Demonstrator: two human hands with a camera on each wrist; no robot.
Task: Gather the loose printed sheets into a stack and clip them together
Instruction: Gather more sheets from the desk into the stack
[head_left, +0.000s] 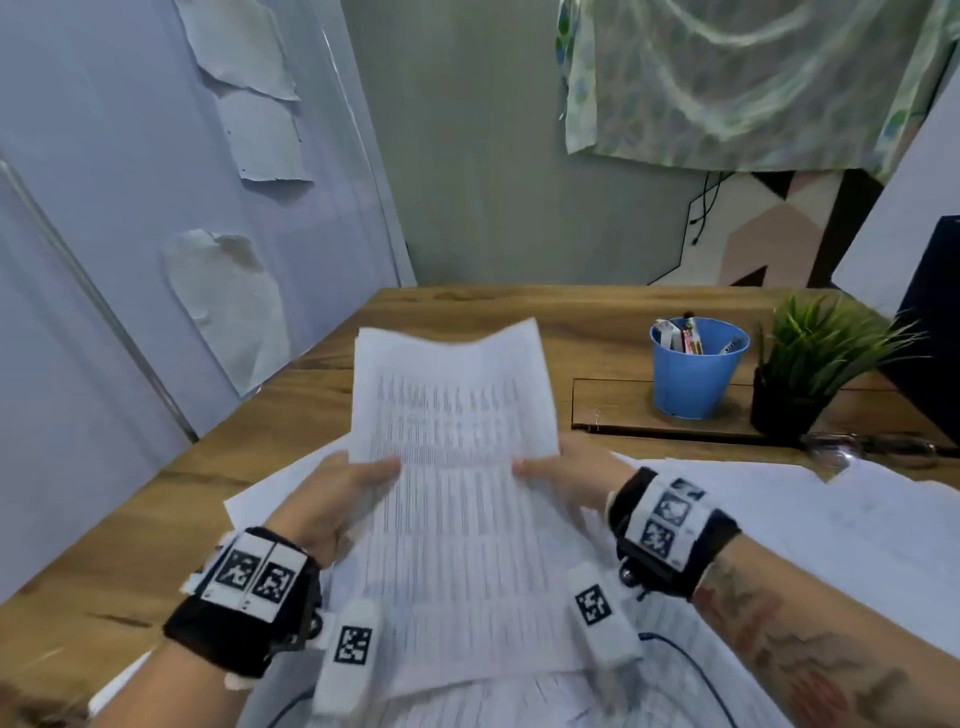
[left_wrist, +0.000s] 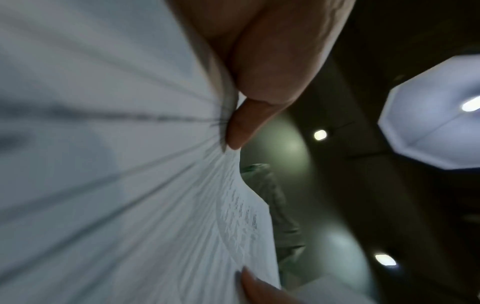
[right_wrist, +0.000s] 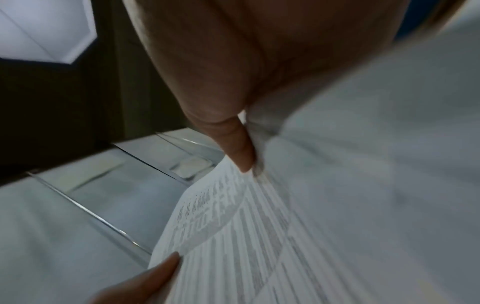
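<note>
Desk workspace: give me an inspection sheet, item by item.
Surface: wooden desk, bare at the left.
Job's things: printed sheets held up over the desk; loose sheets lying flat beneath; no clip seen.
Clutter: blue cup of pens, potted plant, glasses.
Hands: left hand and right hand pinch the sheets' side edges.
Cables: dark cable across the lower papers.
Surroundings: patterned curtain, wall panels at the left.
</note>
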